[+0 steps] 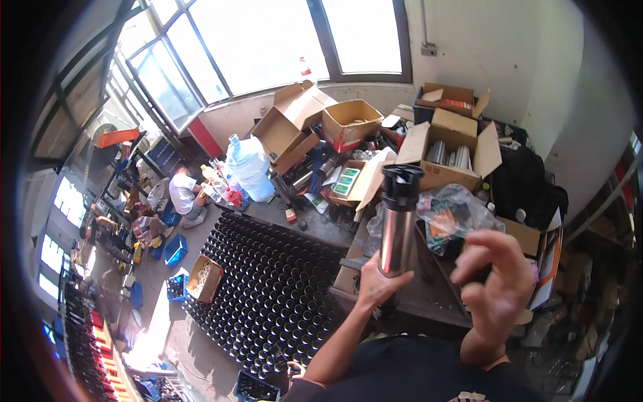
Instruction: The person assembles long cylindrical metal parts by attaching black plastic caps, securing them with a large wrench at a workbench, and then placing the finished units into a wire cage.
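Observation:
A shiny metal cylinder with a black, notched top stands upright in front of me. My left hand is closed around its lower part; a dark lower end shows beneath the fingers. To the right of the cylinder, my right hand is raised near the camera. Its fingers are bent, with a gap between thumb and forefinger, and nothing shows in them. Behind both hands is a cluttered workbench with a clear plastic bag on it.
Rows of black tubes stand packed to my left, with a small cardboard box at their edge. Open cartons crowd the bench's back. A large blue water bottle stands farther left. People sit low beyond, near blue crates.

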Demonstrator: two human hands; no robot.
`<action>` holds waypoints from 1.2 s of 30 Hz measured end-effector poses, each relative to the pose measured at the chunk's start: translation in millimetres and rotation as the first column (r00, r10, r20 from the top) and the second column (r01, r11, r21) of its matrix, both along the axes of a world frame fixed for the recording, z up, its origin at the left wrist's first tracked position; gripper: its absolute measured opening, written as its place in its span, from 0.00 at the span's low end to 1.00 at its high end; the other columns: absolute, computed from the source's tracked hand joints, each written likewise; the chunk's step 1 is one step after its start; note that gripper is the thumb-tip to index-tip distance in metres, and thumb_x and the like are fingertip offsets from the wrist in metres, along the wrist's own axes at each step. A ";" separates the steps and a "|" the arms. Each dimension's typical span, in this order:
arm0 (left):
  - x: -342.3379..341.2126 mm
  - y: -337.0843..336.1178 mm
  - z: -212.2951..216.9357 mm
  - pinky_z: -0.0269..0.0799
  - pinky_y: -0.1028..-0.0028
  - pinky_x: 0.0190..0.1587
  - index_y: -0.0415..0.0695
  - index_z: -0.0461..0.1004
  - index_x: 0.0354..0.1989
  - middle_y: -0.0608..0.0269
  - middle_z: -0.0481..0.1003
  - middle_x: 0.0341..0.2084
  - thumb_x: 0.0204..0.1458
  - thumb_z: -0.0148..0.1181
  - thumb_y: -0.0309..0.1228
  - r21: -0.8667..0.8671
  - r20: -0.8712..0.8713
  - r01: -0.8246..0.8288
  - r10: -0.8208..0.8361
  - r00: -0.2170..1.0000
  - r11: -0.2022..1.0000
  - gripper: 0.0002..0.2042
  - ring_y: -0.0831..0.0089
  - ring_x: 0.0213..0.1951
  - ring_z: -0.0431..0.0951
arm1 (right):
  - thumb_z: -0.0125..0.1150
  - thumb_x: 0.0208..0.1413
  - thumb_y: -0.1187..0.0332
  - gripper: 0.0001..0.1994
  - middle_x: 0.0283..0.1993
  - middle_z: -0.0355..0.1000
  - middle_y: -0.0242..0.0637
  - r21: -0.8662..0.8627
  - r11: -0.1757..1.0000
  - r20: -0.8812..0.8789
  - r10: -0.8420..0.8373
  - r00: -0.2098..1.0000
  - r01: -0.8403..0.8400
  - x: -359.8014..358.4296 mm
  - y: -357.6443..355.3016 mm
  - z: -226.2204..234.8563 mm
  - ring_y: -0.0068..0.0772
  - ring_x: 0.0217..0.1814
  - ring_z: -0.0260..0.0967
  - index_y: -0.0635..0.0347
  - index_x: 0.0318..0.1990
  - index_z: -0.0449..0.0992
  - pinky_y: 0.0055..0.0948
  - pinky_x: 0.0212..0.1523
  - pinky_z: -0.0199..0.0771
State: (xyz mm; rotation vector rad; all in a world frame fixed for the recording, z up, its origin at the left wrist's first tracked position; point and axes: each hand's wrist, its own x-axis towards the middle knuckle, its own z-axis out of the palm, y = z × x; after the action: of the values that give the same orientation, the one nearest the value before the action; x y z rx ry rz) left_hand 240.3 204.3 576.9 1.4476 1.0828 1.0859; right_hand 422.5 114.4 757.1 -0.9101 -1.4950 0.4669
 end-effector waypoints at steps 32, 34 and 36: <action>-74.2 41.2 -110.5 0.71 0.73 0.48 0.29 0.82 0.35 0.60 0.81 0.32 0.48 0.71 0.22 -0.064 0.060 -0.419 0.423 0.904 0.906 0.09 0.73 0.37 0.79 | 0.64 0.54 0.59 0.24 0.55 0.75 0.53 -0.808 0.366 0.573 0.302 0.762 0.462 120.2 14.2 -434.4 0.54 0.60 0.73 0.62 0.55 0.73 0.47 0.58 0.74; -84.9 46.1 -126.0 0.72 0.74 0.44 0.30 0.82 0.33 0.62 0.80 0.31 0.49 0.72 0.25 -0.079 0.084 -0.452 0.458 0.885 0.888 0.09 0.75 0.34 0.78 | 0.64 0.52 0.65 0.25 0.61 0.66 0.52 -0.701 0.263 0.712 0.224 0.665 0.662 118.3 -1.8 -489.4 0.58 0.64 0.65 0.64 0.56 0.68 0.50 0.60 0.71; -79.7 40.6 -116.1 0.74 0.72 0.44 0.28 0.83 0.35 0.58 0.82 0.32 0.48 0.72 0.25 -0.029 0.054 -0.473 0.474 0.879 0.880 0.11 0.72 0.34 0.79 | 0.61 0.52 0.71 0.19 0.56 0.65 0.52 -0.526 0.294 0.838 0.019 0.545 0.798 125.3 -15.1 -517.7 0.58 0.62 0.65 0.62 0.52 0.68 0.52 0.57 0.72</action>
State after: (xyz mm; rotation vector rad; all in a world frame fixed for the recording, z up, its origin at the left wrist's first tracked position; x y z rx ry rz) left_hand 160.6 244.8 460.8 1.1520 1.4441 1.4487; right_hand 547.8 99.2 239.4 -2.6548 -1.4826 0.4927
